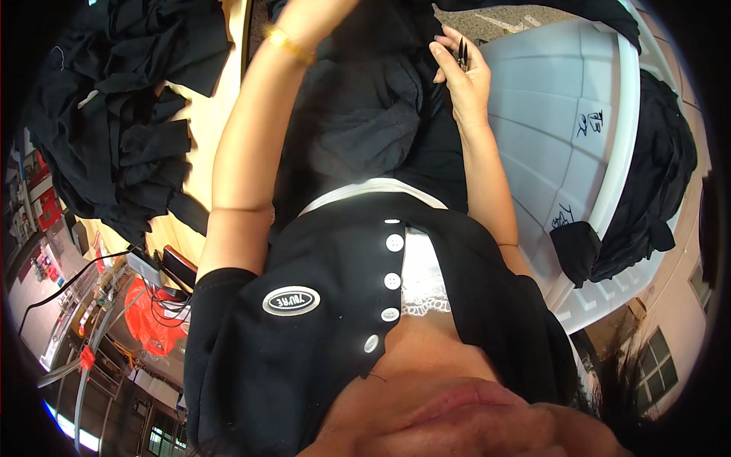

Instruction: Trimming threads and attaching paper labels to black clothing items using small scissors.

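Apparently the right hand [467, 76], one o'clock, grasps thread snips [463, 55]; stray tips could nick black cloth [362, 110]. Left hand [327, 11], twelve o'clock: cannot tell.

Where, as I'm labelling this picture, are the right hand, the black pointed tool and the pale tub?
Right hand [470, 82]: head view, middle of the hand.
Black pointed tool [464, 56]: head view, pointed end.
Pale tub [541, 99]: head view, side wall.

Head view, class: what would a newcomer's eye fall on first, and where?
Probably the large pale tub at right and the heap of black cloth on the wooden table at upper left. Then the right hand, near the top, holding a dark pointed tool.
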Demonstrator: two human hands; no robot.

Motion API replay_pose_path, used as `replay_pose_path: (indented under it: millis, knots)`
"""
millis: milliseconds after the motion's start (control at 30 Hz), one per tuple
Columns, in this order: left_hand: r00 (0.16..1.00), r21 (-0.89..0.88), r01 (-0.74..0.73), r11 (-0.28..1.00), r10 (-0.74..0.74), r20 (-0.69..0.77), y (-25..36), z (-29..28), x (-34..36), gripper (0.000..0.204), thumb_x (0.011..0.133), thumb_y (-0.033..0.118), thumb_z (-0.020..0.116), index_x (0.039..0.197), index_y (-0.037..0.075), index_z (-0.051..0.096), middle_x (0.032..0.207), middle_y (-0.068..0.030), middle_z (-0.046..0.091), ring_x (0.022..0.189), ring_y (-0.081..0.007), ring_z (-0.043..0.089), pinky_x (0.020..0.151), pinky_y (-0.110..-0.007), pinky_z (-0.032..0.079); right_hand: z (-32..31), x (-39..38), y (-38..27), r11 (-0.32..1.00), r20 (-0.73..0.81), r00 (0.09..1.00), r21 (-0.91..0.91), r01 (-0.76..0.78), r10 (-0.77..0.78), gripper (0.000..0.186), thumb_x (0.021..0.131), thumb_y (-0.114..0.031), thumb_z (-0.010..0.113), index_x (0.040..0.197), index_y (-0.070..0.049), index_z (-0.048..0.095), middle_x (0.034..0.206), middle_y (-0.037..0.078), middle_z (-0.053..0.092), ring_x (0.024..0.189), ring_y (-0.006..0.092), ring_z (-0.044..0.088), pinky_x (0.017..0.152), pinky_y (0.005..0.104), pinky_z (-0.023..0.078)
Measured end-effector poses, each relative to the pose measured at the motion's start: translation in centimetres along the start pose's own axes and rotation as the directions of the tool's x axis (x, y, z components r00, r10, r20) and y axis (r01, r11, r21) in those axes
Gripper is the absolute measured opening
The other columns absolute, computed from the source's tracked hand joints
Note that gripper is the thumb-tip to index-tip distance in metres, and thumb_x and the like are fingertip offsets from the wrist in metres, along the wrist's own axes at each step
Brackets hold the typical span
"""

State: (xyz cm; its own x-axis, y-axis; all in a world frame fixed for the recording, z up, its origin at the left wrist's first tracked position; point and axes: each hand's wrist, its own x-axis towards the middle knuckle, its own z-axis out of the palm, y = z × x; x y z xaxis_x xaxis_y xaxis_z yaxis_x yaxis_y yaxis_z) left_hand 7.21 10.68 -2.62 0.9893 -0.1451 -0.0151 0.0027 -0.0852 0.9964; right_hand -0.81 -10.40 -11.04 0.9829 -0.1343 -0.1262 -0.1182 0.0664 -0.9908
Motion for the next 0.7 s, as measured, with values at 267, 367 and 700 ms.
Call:
replay_pose_path:
  millis: [267,367,700]
  knots:
    - [0.988,-0.948,0.110,0.297,0.074,0.138,5.5,-4.7,-9.6,0.052,0.099,0.017,0.043,0.145,-0.007,0.038,0.139,-0.0261,0.052,0.129,-0.0359,0.052,0.113,-0.047,0.038,3.1,-0.3,-4.7,0.963,0.202,0.968,0.252,0.093,-0.146,0.072,0.085,-0.013,0.076,0.146,-0.001,0.040,0.125,0.008,0.055,0.110,0.0171,0.055,0.088,0.0273,0.048]
    - [0.981,-0.879,0.108,0.465,0.093,0.170,3.9,-5.8,-13.5,0.046,0.095,0.003,0.050,0.139,-0.006,0.042,0.133,-0.0170,0.058,0.119,-0.0241,0.060,0.102,-0.036,0.048,2.9,-0.5,-4.8,0.925,0.222,0.949,0.353,0.137,-0.225,0.066,0.087,-0.011,0.073,0.144,0.002,0.042,0.123,0.009,0.059,0.096,0.0123,0.059,0.081,0.0228,0.048]
    - [0.938,0.363,-0.101,0.926,0.210,-0.275,-1.0,-4.9,-13.7,0.034,0.091,0.005,0.068,0.125,0.004,0.063,0.114,-0.0031,0.060,0.103,-0.0084,0.057,0.089,-0.022,0.046,2.4,-1.1,-2.0,1.000,0.221,0.975,0.013,0.024,-0.027,0.033,0.089,-0.011,0.073,0.119,0.000,0.066,0.099,0.004,0.069,0.060,-0.0004,0.050,0.053,0.0148,0.041]
